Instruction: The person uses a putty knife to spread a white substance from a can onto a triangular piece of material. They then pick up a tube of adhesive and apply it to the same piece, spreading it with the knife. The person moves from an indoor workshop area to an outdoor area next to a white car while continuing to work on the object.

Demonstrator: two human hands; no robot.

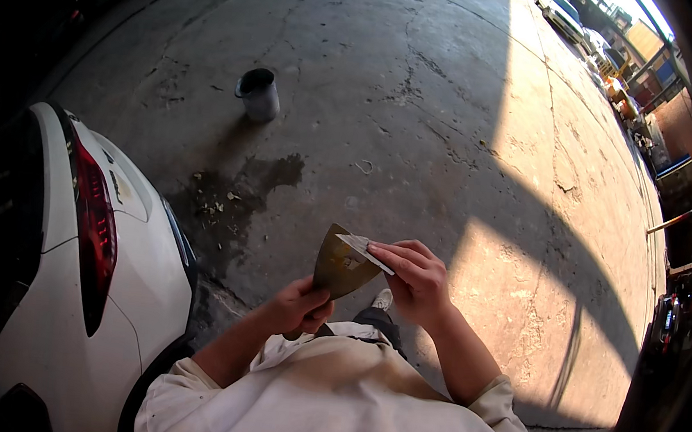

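Note:
My left hand (pixel 295 307) is closed round the lower end of a wide putty knife (pixel 335 263), whose brownish, stained blade fans out upward in front of my chest. Pinched in my right hand (pixel 420 282) is a thin, flat, pale grey spreader (pixel 353 243). The spreader lies across the upper right part of the knife blade and seems to touch it. A small pale patch shows on the blade below the spreader. My right fingertips press on the spreader's face; its far end is partly hidden by them.
A white car (pixel 123 275) with a red tail light stands close on my left. Farther ahead, a grey bucket (pixel 262 102) stands on the cracked concrete floor (pixel 354 126). Between them lies a wet patch with debris (pixel 228 200). Parked cars and clutter line the far right edge.

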